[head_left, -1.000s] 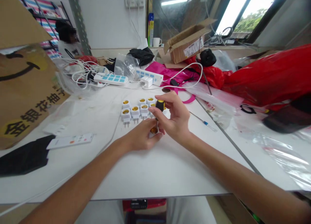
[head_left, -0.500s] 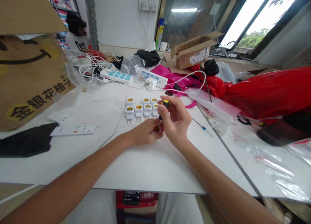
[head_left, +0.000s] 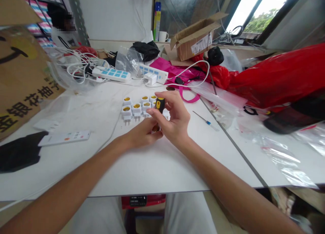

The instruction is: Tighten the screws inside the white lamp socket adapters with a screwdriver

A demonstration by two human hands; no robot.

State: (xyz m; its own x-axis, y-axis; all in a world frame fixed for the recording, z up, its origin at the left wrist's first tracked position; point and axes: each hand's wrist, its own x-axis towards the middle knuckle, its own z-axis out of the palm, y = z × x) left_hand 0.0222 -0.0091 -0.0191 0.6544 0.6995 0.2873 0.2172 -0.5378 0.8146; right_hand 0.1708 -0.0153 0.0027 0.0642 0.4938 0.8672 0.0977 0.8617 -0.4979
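Note:
My right hand [head_left: 174, 116] is closed around a short screwdriver [head_left: 159, 104] with a black and yellow handle, held upright, its tip hidden. Just below it, my left hand [head_left: 142, 134] pinches a small brownish piece [head_left: 155, 127], mostly covered by the fingers, so its kind is unclear. Both hands are together above the white table [head_left: 152, 173]. Behind them stand several white plug-in lamp sockets [head_left: 136, 108] with gold-coloured threaded openings and plug pins, grouped in rows; my hands partly cover those on the right.
Power strips [head_left: 111, 74] and tangled white cables lie at the back. A cardboard box [head_left: 30, 81] stands left, near a white flat box [head_left: 64, 138]. To the right lie a thin rod with a blue part [head_left: 208, 122], plastic bags and a red bag [head_left: 279, 68]. A person sits far left.
The view has shifted, so things on the table appear further left and slightly higher. Both hands keep their hold, and the screwdriver handle shows more of its yellow side.

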